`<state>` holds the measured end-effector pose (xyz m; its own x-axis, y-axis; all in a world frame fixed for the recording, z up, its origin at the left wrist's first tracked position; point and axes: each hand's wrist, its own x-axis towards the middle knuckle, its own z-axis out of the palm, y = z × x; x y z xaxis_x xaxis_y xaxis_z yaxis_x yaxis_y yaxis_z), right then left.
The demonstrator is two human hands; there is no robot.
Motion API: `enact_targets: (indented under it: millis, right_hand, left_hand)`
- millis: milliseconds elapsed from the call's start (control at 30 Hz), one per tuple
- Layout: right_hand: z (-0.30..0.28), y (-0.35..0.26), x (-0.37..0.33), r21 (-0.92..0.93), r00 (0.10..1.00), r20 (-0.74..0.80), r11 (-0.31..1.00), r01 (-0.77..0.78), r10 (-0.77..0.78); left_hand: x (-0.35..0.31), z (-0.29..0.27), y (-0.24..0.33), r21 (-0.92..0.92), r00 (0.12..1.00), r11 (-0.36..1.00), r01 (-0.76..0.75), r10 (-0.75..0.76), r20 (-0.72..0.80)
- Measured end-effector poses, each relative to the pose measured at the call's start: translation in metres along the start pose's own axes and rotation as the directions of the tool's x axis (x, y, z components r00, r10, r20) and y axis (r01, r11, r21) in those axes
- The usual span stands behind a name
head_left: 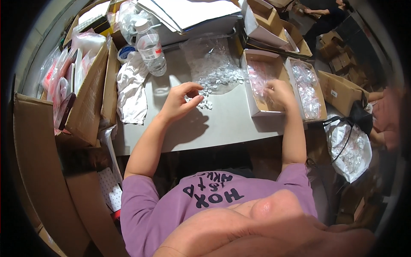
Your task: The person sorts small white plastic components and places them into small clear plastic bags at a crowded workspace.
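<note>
Probably for easy reach, small white pieces (206, 104) lie back from the bench's (231, 122) near edge, beside the left hand (177, 103), thumb and curled fingers slightly parted; rightward, the right hand (280, 92) is inside a white box (267, 110), grip unclear.

Small, pale pieces (207, 105) lie in a loose cluster on the table (231, 122), at the near edge of a wrinkled clear plastic bag (199, 53). The bag lies flat, more pieces massed toward its near end. Right of it, an open white box (249, 103) holds clear, pink-tinged packets (257, 70).
</note>
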<state>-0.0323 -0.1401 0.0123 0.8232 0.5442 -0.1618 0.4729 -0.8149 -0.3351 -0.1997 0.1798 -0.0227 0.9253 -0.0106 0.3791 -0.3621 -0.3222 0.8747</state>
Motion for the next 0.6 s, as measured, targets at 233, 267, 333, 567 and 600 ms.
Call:
enact_targets:
  millis: [233,267,333,567,600]
  right_hand:
    - [-0.014,-0.017,-0.015,0.069,0.972,-0.23,0.995,0.074,-0.056]
    - [-0.015,-0.022,-0.016,0.058,0.951,-0.297,0.993,0.104,-0.083]
    - [-0.013,-0.026,-0.015,0.046,0.927,-0.356,0.989,0.142,-0.117]
    - [-0.008,-0.016,-0.007,0.657,0.93,-0.358,0.729,0.194,0.076]
    - [-0.007,-0.017,-0.007,0.657,0.932,-0.355,0.729,0.193,0.073]
  left_hand:
    - [0.001,0.0,0.003,0.023,1.0,1.0,-0.005,0.005,-0.003]
    - [0.001,-0.001,0.003,0.024,1.0,1.0,0.001,0.0,-0.01]
    - [0.002,0.0,0.004,0.042,0.999,0.999,-0.017,0.018,-0.027]
    - [0.003,0.002,0.004,0.06,0.999,0.998,-0.014,0.016,-0.037]
    - [0.003,0.002,0.005,0.065,1.0,0.998,0.001,0.001,-0.031]
